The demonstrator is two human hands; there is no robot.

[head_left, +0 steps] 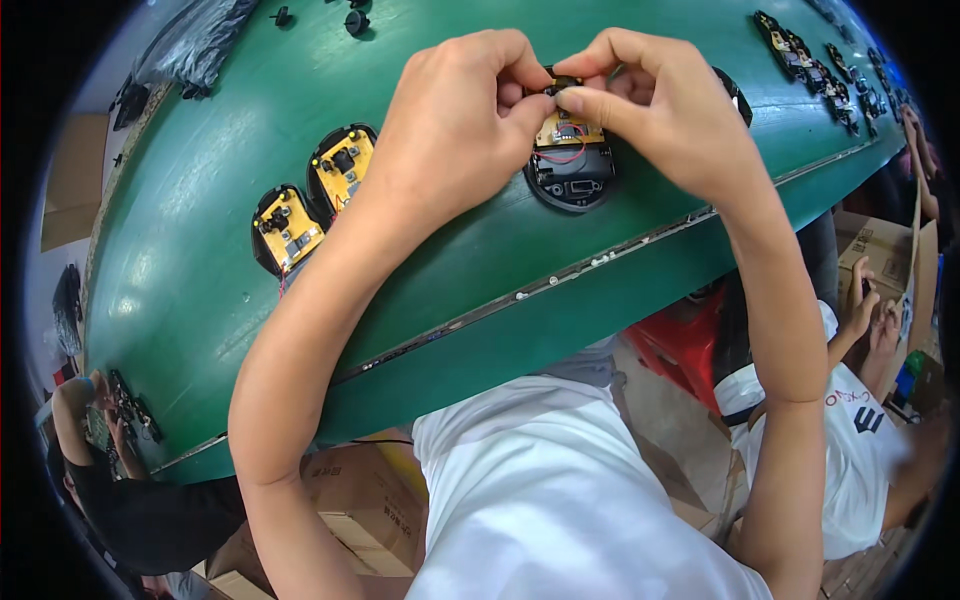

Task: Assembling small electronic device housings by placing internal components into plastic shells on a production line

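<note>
An opened computer mouse (pixel 575 165) lies on the green table, its black base holding a yellow circuit board with a thin red wire. Both my hands meet over its far end. My left hand (pixel 470 105) pinches thumb and forefinger at the board's left side. From the right, my right hand (pixel 645 105) does the same, its thumb tip pressed near the board's top. A small dark part sits between the fingertips; its kind is mostly hidden. Left of my left forearm lie two more opened mice, one (pixel 288 228) nearer and one (pixel 340 165) partly behind my arm.
The green table (pixel 200 330) has a worn metal-trimmed front edge. More mouse assemblies (pixel 810 70) lie in rows at the far right. Small black wheels (pixel 356 22) and a grey plastic bag (pixel 195 50) are at the far left. Co-workers sit at both sides; cardboard boxes (pixel 365 500) stand below.
</note>
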